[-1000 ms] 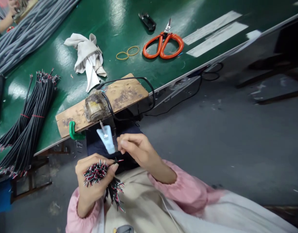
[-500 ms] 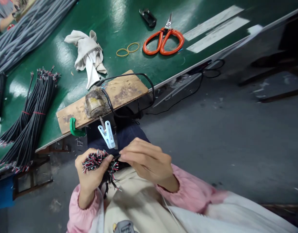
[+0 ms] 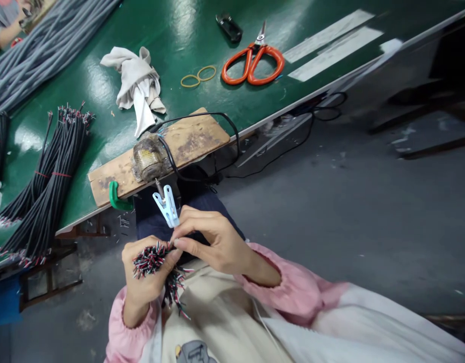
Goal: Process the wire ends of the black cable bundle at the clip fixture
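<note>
My left grip (image 3: 142,285) is closed around a bundle of black cables (image 3: 150,260), positioned in front of my torso; red and white wire ends project above the fist. My right grip (image 3: 212,239) is pinched, thumb against forefinger, on a wire end (image 3: 169,245) beside the left thumb. A blue clothespin (image 3: 167,207) is located just beyond the right fingertips, near a wooden board (image 3: 200,133). Orange-handled scissors (image 3: 259,46) lie on the green surface (image 3: 196,33).

Wires (image 3: 149,259) are black, red and white; the clip (image 3: 170,216), pale blue.
</note>
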Motion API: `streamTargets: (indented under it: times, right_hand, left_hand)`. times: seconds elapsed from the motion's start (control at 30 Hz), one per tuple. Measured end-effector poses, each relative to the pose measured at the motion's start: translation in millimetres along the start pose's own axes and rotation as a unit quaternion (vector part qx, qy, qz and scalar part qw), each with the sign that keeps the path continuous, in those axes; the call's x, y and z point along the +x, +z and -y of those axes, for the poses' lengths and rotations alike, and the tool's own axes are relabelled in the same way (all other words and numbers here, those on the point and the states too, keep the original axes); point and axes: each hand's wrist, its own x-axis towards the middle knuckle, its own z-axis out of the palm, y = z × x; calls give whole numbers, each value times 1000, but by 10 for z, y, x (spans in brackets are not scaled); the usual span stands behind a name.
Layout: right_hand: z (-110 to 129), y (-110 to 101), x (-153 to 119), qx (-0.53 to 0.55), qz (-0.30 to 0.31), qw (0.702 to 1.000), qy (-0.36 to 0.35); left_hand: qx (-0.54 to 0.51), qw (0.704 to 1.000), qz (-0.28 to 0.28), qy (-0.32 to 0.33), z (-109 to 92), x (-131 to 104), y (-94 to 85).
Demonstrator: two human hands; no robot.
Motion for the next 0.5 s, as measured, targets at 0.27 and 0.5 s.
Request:
streamTargets:
  times: [0.27, 0.5]
  right_hand:
    - [-89, 269, -98, 56, -139, 989, 14]
    - [-166, 224, -121, 142, -91, 984, 64]
  left_hand:
    - [9, 1000, -10, 11, 101, -38, 3]
    - [-5, 1000, 4, -3, 116, -72, -28]
